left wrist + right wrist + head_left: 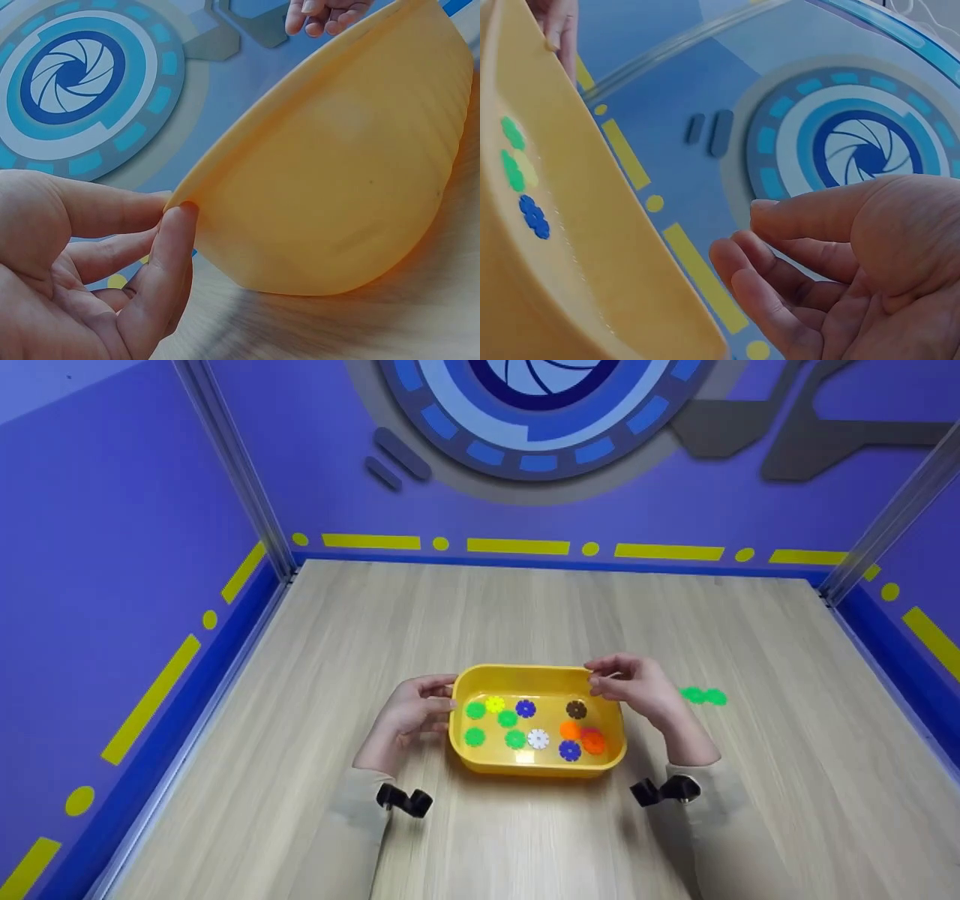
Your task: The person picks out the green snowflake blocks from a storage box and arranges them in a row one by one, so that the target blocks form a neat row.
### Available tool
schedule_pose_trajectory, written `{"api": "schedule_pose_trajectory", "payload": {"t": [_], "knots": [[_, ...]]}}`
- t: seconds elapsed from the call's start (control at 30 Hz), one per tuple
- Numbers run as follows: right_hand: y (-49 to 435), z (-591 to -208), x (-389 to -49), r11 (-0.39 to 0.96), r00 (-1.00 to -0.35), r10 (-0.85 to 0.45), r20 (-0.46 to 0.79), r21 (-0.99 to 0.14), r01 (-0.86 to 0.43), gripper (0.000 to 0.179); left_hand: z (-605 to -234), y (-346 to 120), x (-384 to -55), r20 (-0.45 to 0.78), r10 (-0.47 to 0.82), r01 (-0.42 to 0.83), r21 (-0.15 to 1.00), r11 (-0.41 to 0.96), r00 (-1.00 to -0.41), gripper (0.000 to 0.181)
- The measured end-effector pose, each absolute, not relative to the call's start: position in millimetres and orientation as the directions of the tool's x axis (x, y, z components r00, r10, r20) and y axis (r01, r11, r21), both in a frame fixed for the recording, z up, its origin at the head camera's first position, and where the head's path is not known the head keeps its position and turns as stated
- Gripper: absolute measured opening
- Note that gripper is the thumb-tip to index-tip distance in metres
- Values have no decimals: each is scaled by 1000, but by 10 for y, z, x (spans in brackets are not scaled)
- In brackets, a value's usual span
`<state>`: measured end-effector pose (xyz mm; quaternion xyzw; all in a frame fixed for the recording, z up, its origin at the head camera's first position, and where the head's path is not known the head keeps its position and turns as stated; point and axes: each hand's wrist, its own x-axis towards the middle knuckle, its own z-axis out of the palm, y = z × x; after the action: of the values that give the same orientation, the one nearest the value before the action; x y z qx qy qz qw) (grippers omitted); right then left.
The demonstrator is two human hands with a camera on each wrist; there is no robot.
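Blue-purple walls enclose the work area at the back and both sides, over a wood-grain table. Two sleeved arms come in from the near edge, one on each side. Between the hands, near the middle of the table, is one yellow tub, its long side running left to right.

The left hand is at the tub's left end, thumb and fingers pinching the rim. The right hand is at the far right corner, fingers half curled with a gap between thumb and fingertips; the right wrist view shows it holding nothing and apart from the tub wall. It hides part of that corner in the head view. Each wrist bears one black bracket — left and right.

Small notched discs on the tub floor, twelve counted: four green discs, two blue discs, two orange discs, one yellow disc, one white disc, one brown disc, and one pinkish-red disc, largely covered by an orange one. Outside, on the table to the right, lie two loose green discs, touching — the right hand and wrist stand between them and the tub.
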<state>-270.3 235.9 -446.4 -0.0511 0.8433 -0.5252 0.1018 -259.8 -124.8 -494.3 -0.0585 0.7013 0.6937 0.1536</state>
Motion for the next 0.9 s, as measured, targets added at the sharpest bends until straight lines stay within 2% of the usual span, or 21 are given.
{"api": "schedule_pose_trajectory", "payload": {"t": [0.33,0.67,0.9], "knots": [[2008,-4589,-2652,462,-944,-293,-151,-887,-1,32,-4944,-1251,-2604,-299,134,-296,954,40,-945,50],[1706,-4693,-2654,530,-901,-433,-36,-818,-222,22,-4969,-1255,-2606,-300,131,-298,954,40,-945,51],[1560,-4763,-2632,585,-861,-500,-96,-771,-253,19,-4947,-1243,-2591,-297,127,-296,955,31,-946,52]]}}
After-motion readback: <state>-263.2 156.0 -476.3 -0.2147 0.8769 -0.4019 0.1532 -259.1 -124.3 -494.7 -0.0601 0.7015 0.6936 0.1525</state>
